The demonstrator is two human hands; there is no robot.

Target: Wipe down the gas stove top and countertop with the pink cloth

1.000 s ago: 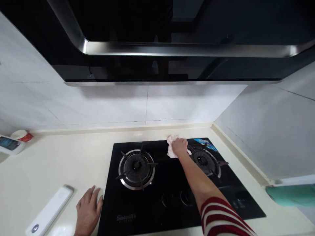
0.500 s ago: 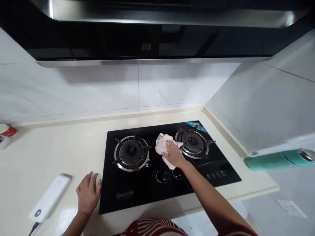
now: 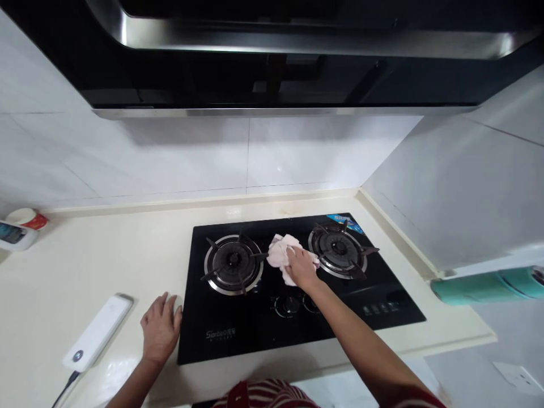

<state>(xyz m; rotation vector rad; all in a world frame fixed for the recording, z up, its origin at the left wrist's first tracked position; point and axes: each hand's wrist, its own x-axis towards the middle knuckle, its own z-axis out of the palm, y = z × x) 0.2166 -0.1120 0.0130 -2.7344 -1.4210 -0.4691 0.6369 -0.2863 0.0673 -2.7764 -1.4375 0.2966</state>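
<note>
Under my right hand (image 3: 302,267) a crumpled pale pink cloth (image 3: 281,253) is pressed against the black glass gas stove (image 3: 250,334). The cloth lies between the left burner (image 3: 233,260) and the right burner (image 3: 339,249), just behind the two control knobs (image 3: 291,305). My fingers are bent over its right part. At the stove's left edge, my left hand (image 3: 160,328) rests on the cream countertop (image 3: 140,249) with its fingers spread and nothing in it.
A white power bank (image 3: 100,331) with a black cable lies left of my left hand. A white bottle (image 3: 17,235) and a red-and-white cup (image 3: 26,217) are at the far left. A green thermos (image 3: 484,287) is at the right. The range hood (image 3: 280,79) overhangs the stove.
The view has shifted, so the whole scene sits slightly further right. My right hand and the cloth have moved a little left and back over the glass. My left hand stays on the counter.
</note>
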